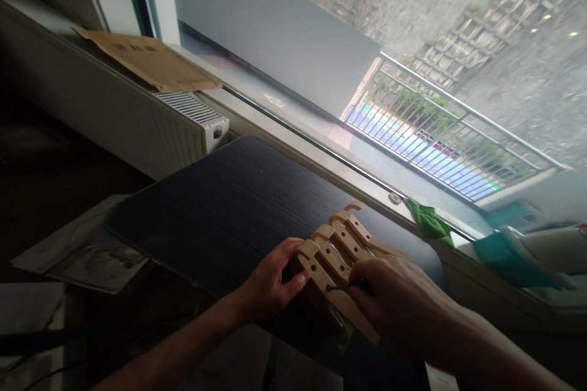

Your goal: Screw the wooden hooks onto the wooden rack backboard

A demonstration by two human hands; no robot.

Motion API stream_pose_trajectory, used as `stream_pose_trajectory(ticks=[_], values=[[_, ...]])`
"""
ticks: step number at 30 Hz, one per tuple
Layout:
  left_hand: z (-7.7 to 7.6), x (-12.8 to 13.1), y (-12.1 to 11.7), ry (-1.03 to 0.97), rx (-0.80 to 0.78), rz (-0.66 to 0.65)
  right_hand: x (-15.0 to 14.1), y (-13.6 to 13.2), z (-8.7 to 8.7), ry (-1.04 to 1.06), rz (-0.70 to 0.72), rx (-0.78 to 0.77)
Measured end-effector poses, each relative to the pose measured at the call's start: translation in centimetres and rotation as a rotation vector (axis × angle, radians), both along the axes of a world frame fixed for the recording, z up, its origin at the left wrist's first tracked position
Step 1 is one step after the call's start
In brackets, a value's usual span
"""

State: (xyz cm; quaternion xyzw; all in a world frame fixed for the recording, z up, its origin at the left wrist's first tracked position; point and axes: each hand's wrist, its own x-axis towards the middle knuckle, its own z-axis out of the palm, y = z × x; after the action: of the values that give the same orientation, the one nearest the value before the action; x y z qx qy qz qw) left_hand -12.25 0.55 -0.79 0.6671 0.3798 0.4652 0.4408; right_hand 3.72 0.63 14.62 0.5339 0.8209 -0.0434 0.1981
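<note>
A pale wooden rack (342, 250), made of several curved hook-shaped pieces with dark round holes, lies on the dark table (229, 195). My left hand (275, 281) grips the near curved end of the rack, thumb along its side and fingers behind it. Over the rack's near part, my right hand (385, 293) is closed around a thin dark metal tool (337, 288). The tool's tip meets the nearest wooden piece at or beside a hole. My right fingers hide the rest of the tool, so its exact kind does not show.
Along the window sill lie a green cloth (428, 220) and a teal container (513, 256). A white radiator (183, 119) with a brown paper envelope (151, 64) on top stands at the back left. Papers (77, 244) lie low on the left. Outside is a railing (449, 128).
</note>
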Motion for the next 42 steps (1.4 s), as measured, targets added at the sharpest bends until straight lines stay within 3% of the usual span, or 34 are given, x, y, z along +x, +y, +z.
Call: stream_pose_trajectory(ticks=[3,6,10,12,15,20,22,25,29,33,35,38,42], values=[[-0.1,0.0,0.0,-0.020,0.002,0.009,-0.7,0.1,0.7,-0.066,0.098,0.023],[-0.1,0.0,-0.1,-0.006,-0.010,0.020,-1.3,0.0,1.2,-0.151,0.326,0.027],[0.0,-0.1,-0.2,0.019,-0.030,0.024,-1.4,0.3,0.9,-0.191,0.617,-0.031],[0.1,-0.1,-0.2,0.022,-0.028,0.018,-1.3,0.6,0.6,-0.205,0.672,-0.063],[0.1,-0.2,-0.1,0.024,-0.018,0.005,-1.2,0.9,0.3,-0.203,0.560,-0.091],[-0.1,-0.2,0.0,0.013,-0.014,-0.012,-0.6,1.5,0.5,-0.135,0.126,-0.099],[-0.3,-0.2,0.0,0.001,-0.010,-0.014,-0.5,1.6,0.9,-0.091,0.028,-0.079],[-0.6,-0.1,0.0,-0.009,-0.004,-0.010,-1.2,1.3,1.5,-0.148,0.074,-0.069],[-0.7,0.0,0.0,-0.002,0.001,-0.013,-2.8,0.6,2.0,-0.271,0.311,-0.056],[-0.6,-0.1,0.0,0.010,0.003,-0.004,-3.1,0.1,1.3,-0.249,0.578,-0.071],[-0.5,-0.1,-0.1,0.011,-0.001,-0.008,-3.0,0.2,0.9,-0.230,0.629,-0.105],[-0.4,-0.1,-0.1,0.012,-0.009,-0.018,-2.7,0.9,0.7,-0.199,0.519,-0.145],[-0.3,-0.1,-0.1,0.013,-0.009,-0.017,-1.5,2.0,0.7,-0.102,0.135,-0.092]])
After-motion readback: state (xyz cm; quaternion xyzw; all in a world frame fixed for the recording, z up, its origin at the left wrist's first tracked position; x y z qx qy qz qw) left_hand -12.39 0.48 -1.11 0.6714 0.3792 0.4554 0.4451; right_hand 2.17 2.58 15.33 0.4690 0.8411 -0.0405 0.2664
